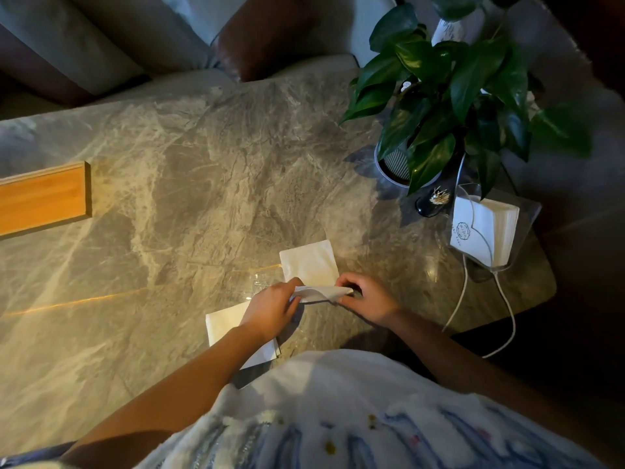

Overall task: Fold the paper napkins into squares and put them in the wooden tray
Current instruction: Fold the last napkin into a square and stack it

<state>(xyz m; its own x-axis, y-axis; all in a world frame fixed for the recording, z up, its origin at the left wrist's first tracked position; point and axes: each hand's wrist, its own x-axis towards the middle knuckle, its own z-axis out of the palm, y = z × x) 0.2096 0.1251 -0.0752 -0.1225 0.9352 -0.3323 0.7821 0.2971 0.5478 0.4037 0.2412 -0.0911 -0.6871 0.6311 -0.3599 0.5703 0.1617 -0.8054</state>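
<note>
Napkin (323,292) between left hand (274,311), right hand (368,299)

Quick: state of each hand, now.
Left hand: closed, pinching the left end of the napkin held above the table.
Right hand: closed, pinching the right end of the same napkin.
</note>
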